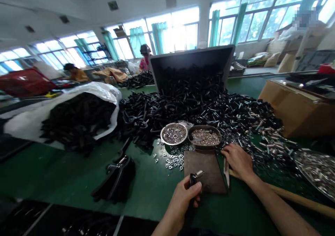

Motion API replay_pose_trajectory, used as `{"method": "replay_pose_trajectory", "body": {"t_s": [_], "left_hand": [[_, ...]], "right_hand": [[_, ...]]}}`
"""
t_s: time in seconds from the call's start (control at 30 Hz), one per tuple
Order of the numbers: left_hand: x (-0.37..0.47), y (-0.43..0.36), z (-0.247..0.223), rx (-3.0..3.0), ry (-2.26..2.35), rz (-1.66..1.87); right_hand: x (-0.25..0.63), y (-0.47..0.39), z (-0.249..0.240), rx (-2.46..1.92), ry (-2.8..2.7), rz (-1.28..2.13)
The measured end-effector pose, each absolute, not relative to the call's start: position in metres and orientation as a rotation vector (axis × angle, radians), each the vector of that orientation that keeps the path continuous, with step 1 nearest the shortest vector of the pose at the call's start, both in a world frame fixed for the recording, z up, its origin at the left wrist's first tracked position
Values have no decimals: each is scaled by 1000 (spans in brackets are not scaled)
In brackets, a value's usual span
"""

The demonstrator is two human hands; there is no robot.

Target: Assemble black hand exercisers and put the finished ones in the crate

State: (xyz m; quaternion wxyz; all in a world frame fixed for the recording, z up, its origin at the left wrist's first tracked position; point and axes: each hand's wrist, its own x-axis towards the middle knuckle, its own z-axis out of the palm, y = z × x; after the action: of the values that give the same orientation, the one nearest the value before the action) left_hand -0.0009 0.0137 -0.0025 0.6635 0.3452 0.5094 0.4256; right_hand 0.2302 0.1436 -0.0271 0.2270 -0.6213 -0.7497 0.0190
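Observation:
My left hand point(184, 197) is closed around a black plastic part point(193, 180) with a metal spring-like threaded end sticking out. It is over the near edge of a dark flat plate point(202, 169). My right hand point(239, 161) is at the plate's far right corner, beside the oval tin point(205, 146) of small metal pieces. Its thumb and forefinger are drawn together; whatever lies between them is too small to make out. Below that wrist lies a hammer with a wooden handle point(295, 196), its head point(226, 173) along the plate's right edge.
A round metal dish point(162, 138) of small parts and loose nuts point(174, 162) are left of the tin. Black parts point(188, 101) spill from a grey bin point(192, 56). A white bag point(115, 107), assembled black pieces point(115, 180), a carton point(300, 110) and two co-workers point(77, 75) also appear.

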Motion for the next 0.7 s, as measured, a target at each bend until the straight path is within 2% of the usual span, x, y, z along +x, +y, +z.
{"method": "replay_pose_trajectory", "body": {"t_s": [0.13,0.3,0.37,0.53,0.7], "left_hand": [[0,21,-12,672,1162,987],[9,22,-7,503,1055,1022],[13,21,-1,445,980,978],[14,17,5,350,868,926],[11,14,4,357,865,937]], "right_hand": [[233,148,-23,-1642,-1947,133],[199,104,5,-1299,-1852,793],[179,78,15,-1189,-1906,923],[151,45,27,-998,-2066,797],[150,46,26,-1024,-2104,786]]}}
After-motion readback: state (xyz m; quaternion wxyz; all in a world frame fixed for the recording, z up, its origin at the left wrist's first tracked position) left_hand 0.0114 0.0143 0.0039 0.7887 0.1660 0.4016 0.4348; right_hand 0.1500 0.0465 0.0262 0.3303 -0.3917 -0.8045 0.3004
